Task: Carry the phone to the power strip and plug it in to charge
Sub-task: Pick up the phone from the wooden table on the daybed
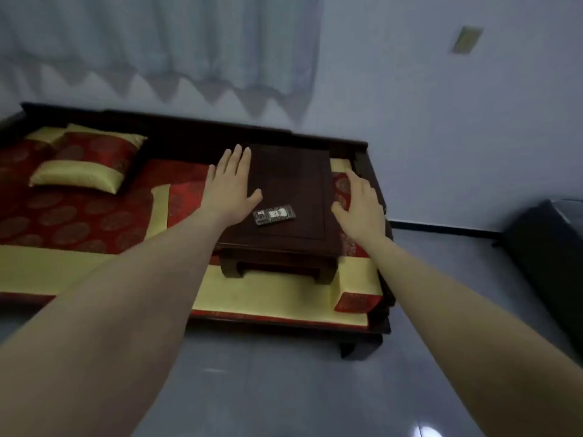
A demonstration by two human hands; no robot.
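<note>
The phone (275,215) lies flat on a small dark wooden table (293,184), near its front left part; its patterned back faces up. My left hand (232,181) hovers flat over the table's left edge, fingers spread, thumb close to the phone but apart from it. At the table's right edge my right hand (359,205) hangs with fingers apart and empty. No power strip or charging cable shows in this view.
The little table stands on a low wooden daybed (375,171) with red and yellow cushions (88,165). Grey tiled floor (284,373) lies in front. A dark cabinet (552,257) stands at the right. A wall plate (467,39) sits high on the right wall.
</note>
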